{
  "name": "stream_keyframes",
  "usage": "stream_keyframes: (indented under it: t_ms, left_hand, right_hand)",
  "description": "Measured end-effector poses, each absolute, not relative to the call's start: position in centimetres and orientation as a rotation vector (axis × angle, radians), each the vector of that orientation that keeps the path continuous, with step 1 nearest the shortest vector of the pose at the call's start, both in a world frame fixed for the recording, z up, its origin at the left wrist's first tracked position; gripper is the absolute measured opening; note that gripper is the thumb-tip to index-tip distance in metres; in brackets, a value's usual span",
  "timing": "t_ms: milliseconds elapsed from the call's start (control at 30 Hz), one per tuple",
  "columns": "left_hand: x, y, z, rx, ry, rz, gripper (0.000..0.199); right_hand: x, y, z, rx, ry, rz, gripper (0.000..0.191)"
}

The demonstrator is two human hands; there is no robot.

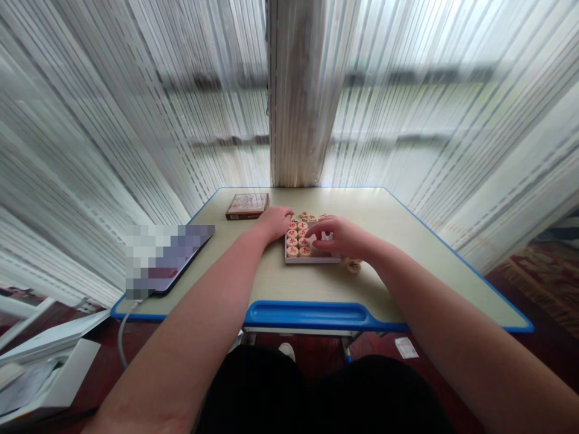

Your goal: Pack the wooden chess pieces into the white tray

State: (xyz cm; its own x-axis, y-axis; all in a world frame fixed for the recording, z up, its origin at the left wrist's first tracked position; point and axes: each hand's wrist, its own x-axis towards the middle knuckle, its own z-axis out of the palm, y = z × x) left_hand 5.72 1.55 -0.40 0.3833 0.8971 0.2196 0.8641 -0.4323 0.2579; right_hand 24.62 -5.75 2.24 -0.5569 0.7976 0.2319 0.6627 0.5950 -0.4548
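A shallow white box (312,260) sits mid-table, with Chinese chess pieces (293,242) marked in red standing in two columns on its left side. My left hand (275,222) rests at the far left corner of this box, fingers stretched out beside the pieces there. Over the middle of the box is my right hand (333,236), its fingers bent and thumb apart from them, fingertips near the second column. Part of the box is hidden under it. A loose piece with a dark mark (353,266) lies just below my right wrist. More loose pieces (304,215) lie beyond the box.
A flat brown box (247,206) lies at the table's far left. On the left edge is a tablet-like device (181,259), partly blurred, with a white cable (121,331). The desk has a blue front tray (307,313). Striped curtains (298,90) hang behind it.
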Motion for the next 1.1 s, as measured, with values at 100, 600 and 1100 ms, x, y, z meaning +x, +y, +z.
stream_keyframes:
  t_ms: [100,600,1100]
  left_hand:
    - [5.70,1.60,-0.42,2.530,1.615,0.504,0.038]
    - [5.67,1.63,-0.35,2.520,1.575,0.482,0.038]
    - [5.84,1.16,0.01,2.516,1.579,0.488,0.038]
  right_hand:
    - [24.42,-5.49,1.86,-1.107,-2.379,0.419,0.022]
    - [24.42,-5.05,1.38,-1.117,-2.390,0.457,0.021]
    - [24.51,-5.05,1.46,-1.113,-2.412,0.478,0.021]
